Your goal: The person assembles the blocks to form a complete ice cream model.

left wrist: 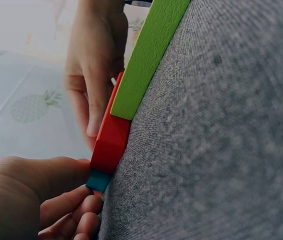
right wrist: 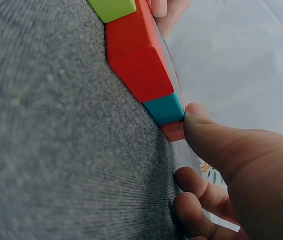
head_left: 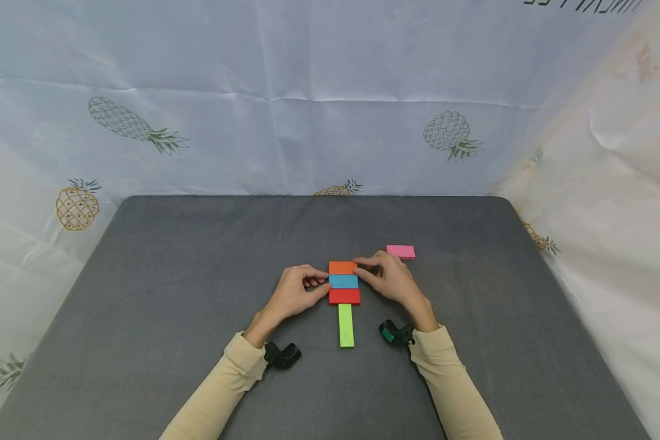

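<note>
In the head view an orange block (head_left: pixel 342 267), a blue block (head_left: pixel 343 282) and a red block (head_left: pixel 344 296) lie side by side in a stack-like column. A light green block (head_left: pixel 346 326) runs lengthwise from the middle of the red one toward the near side. My left hand (head_left: pixel 294 292) touches the left ends around the blue block with thumb and fingertips. At the right ends of the orange and blue blocks, my right hand (head_left: pixel 390 278) rests its thumb and a fingertip. The right wrist view shows the thumb (right wrist: pixel 201 130) against the blue block's corner.
A pink block (head_left: pixel 401 252) lies beyond my right hand, partly covered by it. Everything lies on a dark grey cloth-covered table (head_left: pixel 198 244). A pale curtain (head_left: pixel 286 140) with pineapple prints stands along the far edge and sides. Each wrist wears a black camera mount (head_left: pixel 282 355).
</note>
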Action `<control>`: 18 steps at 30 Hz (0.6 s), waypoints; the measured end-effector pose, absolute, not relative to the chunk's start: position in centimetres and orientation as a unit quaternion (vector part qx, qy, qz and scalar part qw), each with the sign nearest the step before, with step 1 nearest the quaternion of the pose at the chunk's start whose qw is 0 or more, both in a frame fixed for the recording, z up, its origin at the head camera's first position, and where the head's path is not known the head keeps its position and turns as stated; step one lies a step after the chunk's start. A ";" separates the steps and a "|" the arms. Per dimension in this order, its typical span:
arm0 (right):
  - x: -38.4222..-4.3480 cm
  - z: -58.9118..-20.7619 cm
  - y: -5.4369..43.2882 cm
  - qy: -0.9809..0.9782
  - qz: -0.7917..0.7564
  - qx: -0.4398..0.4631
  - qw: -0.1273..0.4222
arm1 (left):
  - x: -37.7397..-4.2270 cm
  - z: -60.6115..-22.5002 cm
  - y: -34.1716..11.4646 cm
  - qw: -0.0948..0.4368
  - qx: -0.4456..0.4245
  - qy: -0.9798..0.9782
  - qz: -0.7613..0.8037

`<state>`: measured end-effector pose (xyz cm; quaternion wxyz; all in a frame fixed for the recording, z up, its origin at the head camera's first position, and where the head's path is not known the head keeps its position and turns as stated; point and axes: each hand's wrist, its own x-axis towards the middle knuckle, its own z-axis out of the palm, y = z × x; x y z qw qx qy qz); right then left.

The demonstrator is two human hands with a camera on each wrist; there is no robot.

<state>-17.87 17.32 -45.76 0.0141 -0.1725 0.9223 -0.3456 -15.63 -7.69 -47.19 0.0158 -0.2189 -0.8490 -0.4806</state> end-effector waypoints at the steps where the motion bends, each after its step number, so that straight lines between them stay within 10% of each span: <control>1: -17.9 -45.8 17.3 0.922 -0.346 -0.173 0.014 | -15.6 -47.2 -7.7 0.016 -0.219 -0.850 -0.480; 18: -17.9 -45.8 17.4 0.920 -0.348 -0.182 0.011 | -16.4 -48.1 -7.5 0.081 -0.184 -0.838 -0.508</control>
